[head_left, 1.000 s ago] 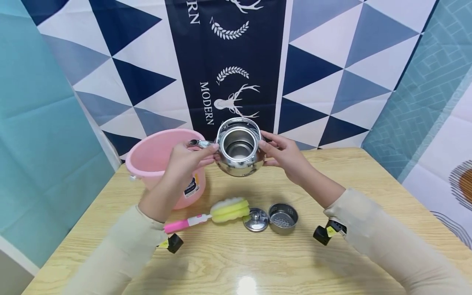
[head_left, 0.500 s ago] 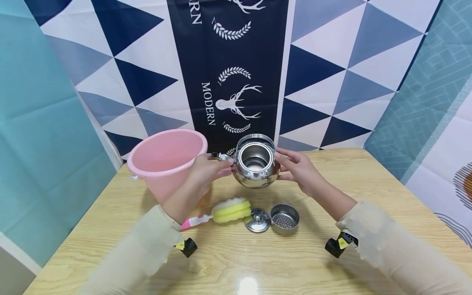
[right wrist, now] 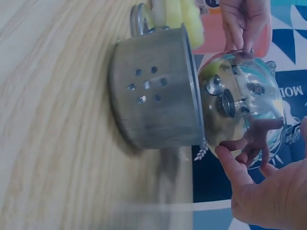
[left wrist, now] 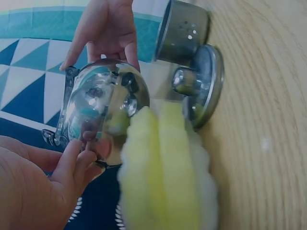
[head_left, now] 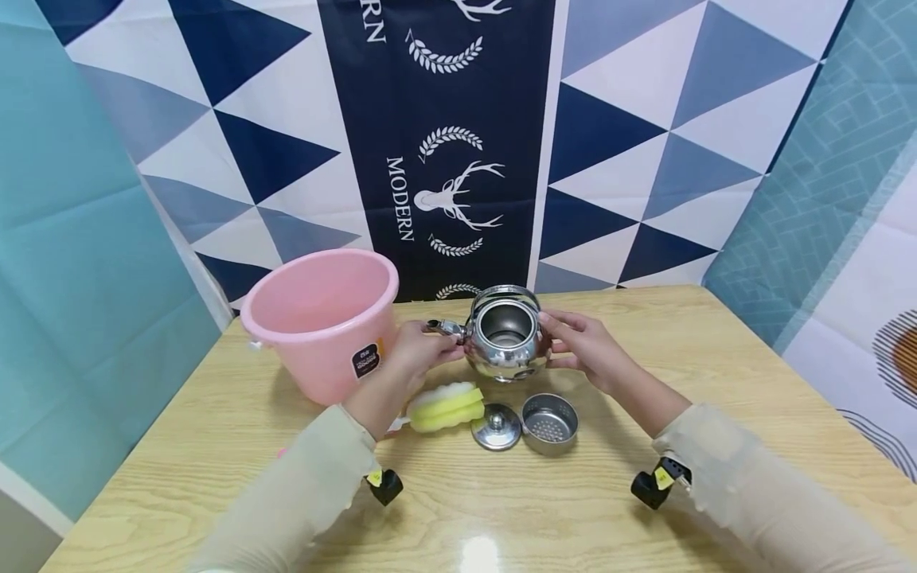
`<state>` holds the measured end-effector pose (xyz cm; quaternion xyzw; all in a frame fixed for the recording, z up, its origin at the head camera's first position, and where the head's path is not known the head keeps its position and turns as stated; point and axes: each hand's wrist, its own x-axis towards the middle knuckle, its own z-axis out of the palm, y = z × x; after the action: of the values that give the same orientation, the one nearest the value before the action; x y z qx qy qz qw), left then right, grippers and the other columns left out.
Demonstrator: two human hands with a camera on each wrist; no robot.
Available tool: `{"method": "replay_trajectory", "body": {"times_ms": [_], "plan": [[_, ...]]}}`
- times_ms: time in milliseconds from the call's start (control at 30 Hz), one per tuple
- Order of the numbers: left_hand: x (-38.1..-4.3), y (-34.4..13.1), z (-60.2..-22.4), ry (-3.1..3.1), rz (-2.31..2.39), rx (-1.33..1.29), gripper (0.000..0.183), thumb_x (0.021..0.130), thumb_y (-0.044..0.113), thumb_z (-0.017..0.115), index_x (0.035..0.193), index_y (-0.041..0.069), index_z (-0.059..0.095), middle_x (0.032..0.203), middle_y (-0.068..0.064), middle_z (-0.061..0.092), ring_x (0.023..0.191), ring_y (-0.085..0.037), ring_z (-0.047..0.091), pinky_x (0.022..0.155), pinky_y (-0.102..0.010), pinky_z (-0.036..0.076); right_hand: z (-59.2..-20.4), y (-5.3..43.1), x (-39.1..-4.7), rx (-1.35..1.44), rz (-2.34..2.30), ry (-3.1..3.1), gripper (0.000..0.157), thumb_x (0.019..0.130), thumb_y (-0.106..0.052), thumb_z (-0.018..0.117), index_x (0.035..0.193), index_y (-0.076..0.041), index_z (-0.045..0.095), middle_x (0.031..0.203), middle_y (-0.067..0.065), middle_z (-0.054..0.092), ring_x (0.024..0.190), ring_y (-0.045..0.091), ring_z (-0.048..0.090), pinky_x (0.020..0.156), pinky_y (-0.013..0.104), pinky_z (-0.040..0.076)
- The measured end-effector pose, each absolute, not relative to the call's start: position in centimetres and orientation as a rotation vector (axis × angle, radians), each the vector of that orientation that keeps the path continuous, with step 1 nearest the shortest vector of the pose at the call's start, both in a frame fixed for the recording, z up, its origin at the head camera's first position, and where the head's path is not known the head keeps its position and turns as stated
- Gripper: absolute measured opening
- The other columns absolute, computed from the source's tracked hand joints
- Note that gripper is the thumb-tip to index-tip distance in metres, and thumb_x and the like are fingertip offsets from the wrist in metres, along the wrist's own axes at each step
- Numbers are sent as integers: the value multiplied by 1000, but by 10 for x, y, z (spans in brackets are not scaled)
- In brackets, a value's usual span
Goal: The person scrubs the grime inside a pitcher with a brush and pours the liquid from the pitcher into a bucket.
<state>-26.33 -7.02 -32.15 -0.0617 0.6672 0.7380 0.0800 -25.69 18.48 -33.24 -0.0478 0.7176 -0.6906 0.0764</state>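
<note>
A shiny steel teapot (head_left: 501, 362), lidless with its mouth facing up toward me, is held between both hands low at the table's far side. My left hand (head_left: 421, 350) grips it at the spout side, thumb and fingers on the body by the spout. On the opposite side, my right hand (head_left: 583, 346) holds the round wall with thumb near the rim and fingers spread below. The teapot's raised handle (head_left: 507, 293) shows behind the mouth. Nearer me lie the round lid (head_left: 497, 436), knob up, and a perforated steel strainer basket (head_left: 550, 439), side by side.
A yellow-and-white sponge brush (head_left: 446, 407) lies left of the lid, its pink handle mostly hidden by my left arm. The pink bucket (head_left: 315, 350) stands at the back left. Behind the wooden table (head_left: 544, 509) hangs a patterned cloth (head_left: 609, 119).
Both hands have lowered the teapot toward the table and shifted it right. It has tipped more upright. The bucket, lid, strainer basket and brush stay where they were.
</note>
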Motion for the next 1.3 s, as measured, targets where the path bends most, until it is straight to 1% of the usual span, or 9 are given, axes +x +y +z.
{"method": "replay_trajectory", "body": {"times_ms": [67,267,333,533,767,867,1033,1167,1300], "plan": [[-266,-68,-326,1998,2203,-203,50,89,-13,58,135,-14,39,106,-25,62,73,-19,69,75,-28,56,-335,186,-258,-121,-2070,2144,67,99,-34,56,147,6,31,116,15,48,91,18,55,82,34,55],[-272,-64,-336,2042,2143,-266,33,88,-12,60,120,-12,52,102,-21,64,73,-16,68,80,-31,56,-344,188,-262,-79,-2051,2143,67,99,-35,56,145,7,33,113,14,49,91,20,52,83,36,55],[-273,-63,-338,2053,2129,-277,33,88,-10,61,120,-11,52,101,-21,64,73,-17,68,79,-31,56,-346,189,-263,-66,-2044,2144,67,99,-36,56,146,7,33,114,15,48,93,21,52,83,36,55],[-275,-62,-344,1988,2149,-269,42,90,-9,60,129,-13,44,104,-24,64,77,-21,71,77,-29,56,-350,190,-267,-55,-2024,2141,68,99,-37,55,147,5,32,119,18,45,99,25,52,85,36,54],[-277,-61,-347,2001,2141,-259,30,91,-8,59,119,-13,51,108,-25,63,75,-19,71,76,-27,56,-355,189,-274,-53,-2013,2115,70,100,-37,54,148,6,27,126,24,43,102,26,55,91,39,52],[-279,-60,-347,1988,2143,-283,32,91,-6,60,121,-13,51,108,-24,62,75,-18,71,78,-28,55,-357,189,-276,-44,-2010,2108,70,100,-38,52,147,9,27,122,23,48,98,22,59,91,39,52],[-279,-59,-345,1937,2162,-298,33,91,-6,59,123,-12,50,108,-24,60,75,-17,70,83,-29,54,-359,190,-277,-25,-1975,2116,71,101,-41,49,146,10,28,108,15,58,88,15,61,87,37,54],[-277,-60,-345,1910,2175,-282,31,92,-4,59,120,-12,50,100,-23,63,72,-17,69,76,-27,56,-358,190,-276,-35,-1949,2138,69,101,-42,48,144,10,33,103,12,57,84,14,56,84,35,55],[-275,-62,-345,1893,2168,-272,30,92,-2,59,119,-13,51,96,-23,64,73,-19,69,72,-26,56,-358,188,-277,-37,-1926,2154,65,102,-42,47,139,10,39,108,14,53,87,16,56,84,36,55]]}}
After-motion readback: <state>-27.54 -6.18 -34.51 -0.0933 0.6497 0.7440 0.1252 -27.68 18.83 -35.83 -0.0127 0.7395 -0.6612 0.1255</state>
